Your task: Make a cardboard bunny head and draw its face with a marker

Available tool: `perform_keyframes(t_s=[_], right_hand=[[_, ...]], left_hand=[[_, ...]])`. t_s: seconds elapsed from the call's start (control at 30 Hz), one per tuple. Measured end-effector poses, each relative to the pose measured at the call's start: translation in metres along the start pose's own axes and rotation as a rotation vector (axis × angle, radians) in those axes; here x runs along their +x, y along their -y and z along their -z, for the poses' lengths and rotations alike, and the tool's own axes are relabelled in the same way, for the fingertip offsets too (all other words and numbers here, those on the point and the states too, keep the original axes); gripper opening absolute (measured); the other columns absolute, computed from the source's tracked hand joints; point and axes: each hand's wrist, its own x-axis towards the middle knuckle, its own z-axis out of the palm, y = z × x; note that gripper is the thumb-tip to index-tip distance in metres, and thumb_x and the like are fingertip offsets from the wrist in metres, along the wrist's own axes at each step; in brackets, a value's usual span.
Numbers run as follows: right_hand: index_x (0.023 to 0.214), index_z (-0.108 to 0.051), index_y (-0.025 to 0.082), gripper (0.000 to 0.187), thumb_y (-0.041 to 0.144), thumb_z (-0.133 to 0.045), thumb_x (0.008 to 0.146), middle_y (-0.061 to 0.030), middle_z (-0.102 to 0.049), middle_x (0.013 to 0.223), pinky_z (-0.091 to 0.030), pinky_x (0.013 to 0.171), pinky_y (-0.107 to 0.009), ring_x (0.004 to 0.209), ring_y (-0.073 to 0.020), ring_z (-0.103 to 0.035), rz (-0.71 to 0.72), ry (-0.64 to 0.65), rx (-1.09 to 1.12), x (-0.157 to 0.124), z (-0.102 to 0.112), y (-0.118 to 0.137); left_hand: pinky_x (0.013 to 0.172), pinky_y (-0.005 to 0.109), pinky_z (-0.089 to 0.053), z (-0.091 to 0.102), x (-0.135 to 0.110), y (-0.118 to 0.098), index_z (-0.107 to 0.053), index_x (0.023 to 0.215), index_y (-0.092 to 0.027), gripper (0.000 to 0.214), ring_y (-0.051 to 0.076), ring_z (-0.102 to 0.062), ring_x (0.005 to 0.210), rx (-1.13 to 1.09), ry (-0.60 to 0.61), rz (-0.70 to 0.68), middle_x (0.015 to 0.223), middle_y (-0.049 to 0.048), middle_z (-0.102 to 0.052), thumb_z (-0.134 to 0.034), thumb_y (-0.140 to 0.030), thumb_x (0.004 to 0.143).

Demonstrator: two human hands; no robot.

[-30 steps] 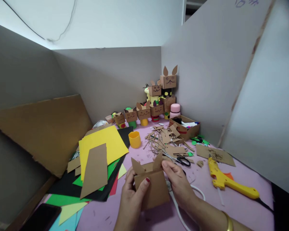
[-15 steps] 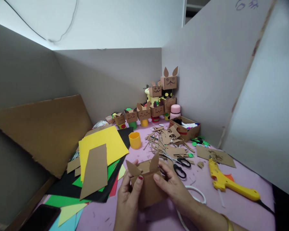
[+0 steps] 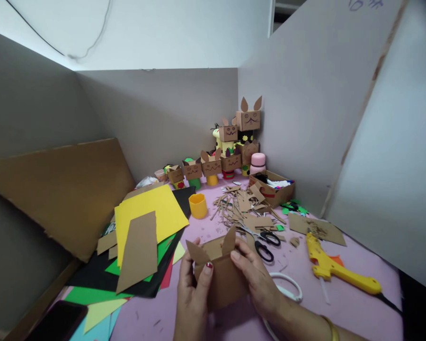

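Both my hands hold a small brown cardboard box with two pointed ears standing up from its top edge. My left hand grips its left side, thumb laid across the front face. My right hand closes on the right side, fingers pressed at the base of the right ear. The box hangs just above the pink table, near its front edge. Black-handled scissors lie just beyond my right hand.
A yellow glue gun lies to the right, a white cord by my right wrist. Coloured paper sheets and a brown card strip are stacked left. Cardboard scraps, a yellow cup, a box of markers and finished box figures stand behind.
The eared box has shifted slightly left and turned in my hands. My right hand's fingers slid from the box's top corner to the base of the right ear.
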Motion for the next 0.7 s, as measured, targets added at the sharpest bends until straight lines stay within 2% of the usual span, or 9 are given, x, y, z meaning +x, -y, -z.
perform_keyframes(t_s=[0.07,0.13,0.3,0.47,0.7], right_hand=[[0.108,-0.06,0.026,0.026,0.037,-0.058,0.085,-0.0029,-0.059,0.113,-0.038,0.098,-0.033,0.108,-0.0198,-0.054,0.025,0.008,-0.063,-0.001,-0.001,-0.001],[0.106,-0.06,0.025,0.025,0.037,-0.059,0.084,-0.0027,-0.058,0.112,-0.039,0.097,-0.031,0.109,-0.0198,-0.053,0.05,0.01,-0.134,-0.001,-0.002,-0.002],[0.106,-0.056,0.026,0.03,0.039,-0.065,0.08,-0.0008,-0.058,0.104,-0.045,0.084,-0.027,0.097,-0.018,-0.057,0.055,-0.011,-0.223,-0.002,-0.005,0.0],[0.107,-0.057,0.026,0.026,0.038,-0.056,0.085,-0.0025,-0.057,0.108,-0.043,0.09,-0.03,0.104,-0.0206,-0.055,0.066,0.008,-0.262,-0.002,-0.006,0.001],[0.112,-0.055,0.024,0.031,0.041,-0.052,0.086,-0.0045,-0.056,0.116,-0.038,0.1,-0.035,0.111,-0.0222,-0.052,0.059,-0.007,-0.259,-0.003,-0.006,0.001]], left_hand=[[0.081,0.03,-0.053,-0.003,-0.003,-0.004,-0.041,0.129,-0.025,0.069,0.028,-0.059,0.111,-0.007,-0.038,0.038,0.126,0.0098,-0.059,-0.071,-0.042,0.069],[0.076,0.031,-0.055,-0.005,-0.005,-0.007,-0.04,0.128,-0.023,0.072,0.03,-0.061,0.107,-0.031,-0.017,0.085,0.12,0.0121,-0.062,-0.073,-0.041,0.067],[0.08,0.041,-0.055,-0.007,-0.008,-0.01,-0.037,0.13,-0.024,0.075,0.033,-0.064,0.102,-0.113,0.039,0.131,0.118,0.0136,-0.064,-0.074,-0.038,0.067],[0.074,0.037,-0.057,-0.008,-0.008,-0.012,-0.037,0.131,-0.024,0.074,0.028,-0.068,0.092,-0.134,0.023,0.148,0.112,0.0116,-0.067,-0.073,-0.037,0.068],[0.072,0.033,-0.056,-0.007,-0.01,-0.012,-0.036,0.133,-0.024,0.076,0.026,-0.068,0.092,-0.12,-0.003,0.147,0.106,0.0091,-0.071,-0.072,-0.04,0.068]])
